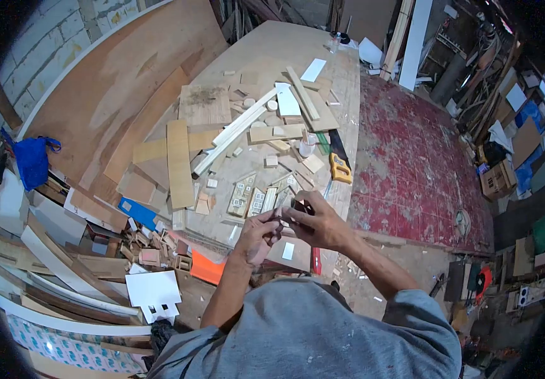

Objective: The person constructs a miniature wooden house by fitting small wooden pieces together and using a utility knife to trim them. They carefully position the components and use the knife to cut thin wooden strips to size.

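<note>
I had a small dark piece [300, 206] pinched between both hands, raised above the near edge of the surface [348, 82], close under the camera so I could see it. My right hand [320, 225] closed its fingers around the piece from the right; my left hand [261, 232] gripped it from below, thumb and fingers curled tight. What the piece was, I could not tell. Just beyond lay small lattice-cut wooden panels [247, 194], set side by side within reach. Farther out, offcuts and a long pale strip [234, 132] lay scattered, and a handsaw with a yellow handle [338, 161] rested near the surface's right edge, beside the worn red floor [417, 158].
</note>
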`<action>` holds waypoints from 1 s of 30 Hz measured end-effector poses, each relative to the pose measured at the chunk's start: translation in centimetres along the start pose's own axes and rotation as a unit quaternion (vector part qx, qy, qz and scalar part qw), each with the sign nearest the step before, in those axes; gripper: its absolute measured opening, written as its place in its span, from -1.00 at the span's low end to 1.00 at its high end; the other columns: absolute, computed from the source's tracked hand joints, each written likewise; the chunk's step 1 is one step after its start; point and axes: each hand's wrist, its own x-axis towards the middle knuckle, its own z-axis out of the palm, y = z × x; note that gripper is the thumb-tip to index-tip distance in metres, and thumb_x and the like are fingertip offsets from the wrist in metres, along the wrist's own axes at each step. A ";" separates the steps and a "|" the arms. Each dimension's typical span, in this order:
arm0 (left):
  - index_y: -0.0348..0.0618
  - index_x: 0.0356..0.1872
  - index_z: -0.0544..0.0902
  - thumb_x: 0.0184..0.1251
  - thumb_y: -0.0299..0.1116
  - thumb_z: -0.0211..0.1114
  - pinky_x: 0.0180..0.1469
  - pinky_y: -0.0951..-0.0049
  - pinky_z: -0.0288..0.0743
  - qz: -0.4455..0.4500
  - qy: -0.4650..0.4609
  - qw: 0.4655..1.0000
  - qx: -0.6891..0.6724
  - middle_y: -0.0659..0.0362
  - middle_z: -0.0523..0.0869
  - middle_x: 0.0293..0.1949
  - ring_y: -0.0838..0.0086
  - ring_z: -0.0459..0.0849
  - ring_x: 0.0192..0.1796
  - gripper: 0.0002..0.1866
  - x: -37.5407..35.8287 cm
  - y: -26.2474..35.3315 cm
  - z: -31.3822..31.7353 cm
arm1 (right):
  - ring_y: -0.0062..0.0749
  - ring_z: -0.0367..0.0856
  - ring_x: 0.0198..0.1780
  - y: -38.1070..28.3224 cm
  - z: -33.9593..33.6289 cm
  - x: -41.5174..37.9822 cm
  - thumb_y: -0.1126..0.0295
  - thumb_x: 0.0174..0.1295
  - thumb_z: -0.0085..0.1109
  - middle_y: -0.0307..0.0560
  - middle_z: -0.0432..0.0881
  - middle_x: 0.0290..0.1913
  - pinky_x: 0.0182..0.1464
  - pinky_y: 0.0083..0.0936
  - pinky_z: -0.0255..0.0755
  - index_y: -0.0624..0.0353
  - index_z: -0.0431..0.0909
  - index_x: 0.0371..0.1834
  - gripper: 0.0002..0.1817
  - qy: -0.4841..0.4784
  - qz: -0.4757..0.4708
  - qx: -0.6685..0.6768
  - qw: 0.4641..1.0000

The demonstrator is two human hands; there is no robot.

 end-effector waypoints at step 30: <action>-0.17 -0.08 0.71 0.47 -0.35 0.36 -0.41 0.65 0.37 -0.003 0.014 0.999 -0.050 0.26 0.70 -0.33 0.67 0.55 -0.36 -0.86 0.6 0.3 -0.2 | 0.00 0.59 0.09 -0.4 1.8 0.8 0.54 0.02 0.53 0.15 0.49 0.15 0.05 -0.27 0.59 -0.04 0.66 0.22 -0.40 0.036 0.005 0.043 0.998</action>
